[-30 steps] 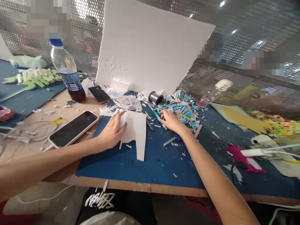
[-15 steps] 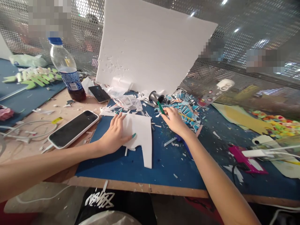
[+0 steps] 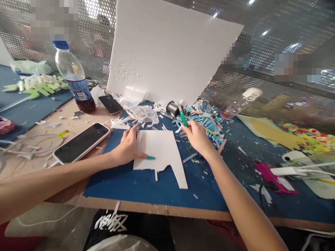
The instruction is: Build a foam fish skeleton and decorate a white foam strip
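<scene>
My left hand (image 3: pixel 127 148) grips the left edge of a cut white foam board piece (image 3: pixel 159 148), its thumb flat on top. The board rests on a blue cutting mat (image 3: pixel 117 186), with a narrow leg on the right and a thin strip hanging from its lower edge. Beyond the board's right side, my right hand (image 3: pixel 196 137) is closed around a slim green-handled tool (image 3: pixel 182 116). The tool slants upward, and its pale upper end stands next to a black spool (image 3: pixel 172 108). I cannot tell which kind of tool it is.
Blue and white scraps (image 3: pixel 206 120) lie behind my right hand. At the left are a phone (image 3: pixel 82 143), a second phone (image 3: pixel 111 104) and a cola bottle (image 3: pixel 77 87). A large white board (image 3: pixel 167 48) leans at the back. A magenta device (image 3: pixel 277 178) sits at the right.
The foam board piece has shifted to the right and turned slightly, showing more of its left side. My left fingers have drawn closer together. The green tool in my right hand shows more of its length.
</scene>
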Demonstrator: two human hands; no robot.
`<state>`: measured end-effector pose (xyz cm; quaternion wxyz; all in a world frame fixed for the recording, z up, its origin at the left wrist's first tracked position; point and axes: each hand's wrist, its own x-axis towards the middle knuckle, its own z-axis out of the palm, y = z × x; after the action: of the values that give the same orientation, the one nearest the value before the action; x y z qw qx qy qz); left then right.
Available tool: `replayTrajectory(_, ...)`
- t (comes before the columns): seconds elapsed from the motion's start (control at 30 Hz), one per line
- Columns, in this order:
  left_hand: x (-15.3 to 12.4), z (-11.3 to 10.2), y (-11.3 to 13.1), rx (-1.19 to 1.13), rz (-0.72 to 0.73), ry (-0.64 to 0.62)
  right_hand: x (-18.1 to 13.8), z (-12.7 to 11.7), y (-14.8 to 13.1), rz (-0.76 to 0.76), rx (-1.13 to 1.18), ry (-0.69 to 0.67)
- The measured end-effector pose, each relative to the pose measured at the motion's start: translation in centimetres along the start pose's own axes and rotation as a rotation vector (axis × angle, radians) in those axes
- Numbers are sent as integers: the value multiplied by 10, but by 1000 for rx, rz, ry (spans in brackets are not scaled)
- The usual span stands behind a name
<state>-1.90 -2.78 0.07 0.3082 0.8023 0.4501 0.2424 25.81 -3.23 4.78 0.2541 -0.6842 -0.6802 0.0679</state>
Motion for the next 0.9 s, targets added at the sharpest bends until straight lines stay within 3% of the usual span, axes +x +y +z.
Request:
replayTrajectory(0.13,0,-1,2,-4,-22,26,0,6,-1,158,257,-118)
replayTrajectory(0.27,-3,-3,4,-62,26,26,-1,13,6,114,123,24)
replayTrajectory(0.37,-7,-4,5,-114,39,-77,-3,17,10,109,87,69)
replayTrajectory(0.5,-7,-6,5,-106,-7,-176,-5,19,11,97,154,65)
replayTrajectory(0.67,0,-14,7,-111,-18,-261,-7,17,10,87,338,161)
replayTrajectory(0.73,3,-17,8,-126,-43,-265,-8,16,7,130,512,96)
replayTrajectory(0.8,4,-18,10,-152,-64,-271,-10,16,2,152,677,-58)
replayTrajectory(0.9,4,-17,10,-175,-84,-275,-15,20,-6,119,699,-279)
